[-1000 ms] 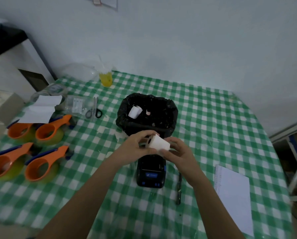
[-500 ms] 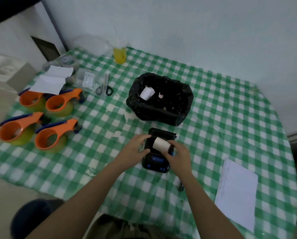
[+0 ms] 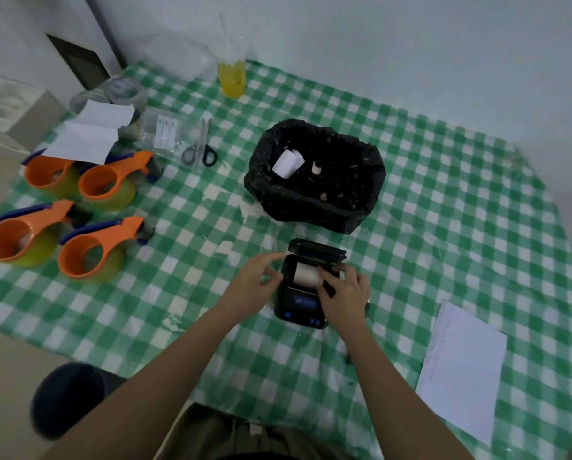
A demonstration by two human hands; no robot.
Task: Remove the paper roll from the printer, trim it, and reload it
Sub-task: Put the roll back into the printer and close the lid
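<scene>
A small black printer [image 3: 300, 307] lies on the green checked tablecloth near the front middle, its lid [image 3: 316, 251] flipped open toward the back. The white paper roll [image 3: 306, 273] sits in the printer's bay. My left hand [image 3: 258, 280] rests against the printer's left side, fingers bent, touching the roll's left end. My right hand [image 3: 344, 295] covers the printer's right side, fingertips on the roll's right end. A pair of scissors [image 3: 201, 148] lies at the back left, away from both hands.
A black bin bag [image 3: 314, 197] with paper scraps stands just behind the printer. Several orange tape dispensers [image 3: 95, 250] sit at the left. A yellow drink cup [image 3: 232, 76] is at the back, a white sheet [image 3: 462, 370] at the right, a pen under my right wrist.
Both hands have lowered the roll from in front of the bin bag down into the open printer. The camera has risen and tilted down.
</scene>
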